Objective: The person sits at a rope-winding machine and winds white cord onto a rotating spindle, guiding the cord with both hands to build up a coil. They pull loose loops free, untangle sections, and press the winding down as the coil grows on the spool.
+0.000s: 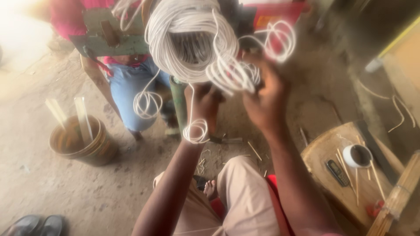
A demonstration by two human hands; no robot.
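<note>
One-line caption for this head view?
Both hands, left hand and right hand, grip a coil of white cord above a dirt floor.

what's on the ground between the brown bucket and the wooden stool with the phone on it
In the head view, between bucket and stool lie the person's own bent legs and scattered sticks.

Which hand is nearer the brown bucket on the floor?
Left. The left hand grips under the white cord coil, closer to the bucket; the right hand is farther off.

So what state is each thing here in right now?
White cord coil: held up, loose loops dangling.
Left hand: gripping the coil from below.
Right hand: closed on loose loops.
Bucket: upright on the floor, sticks inside.
Small white cup: upright on the wooden stool.
</note>
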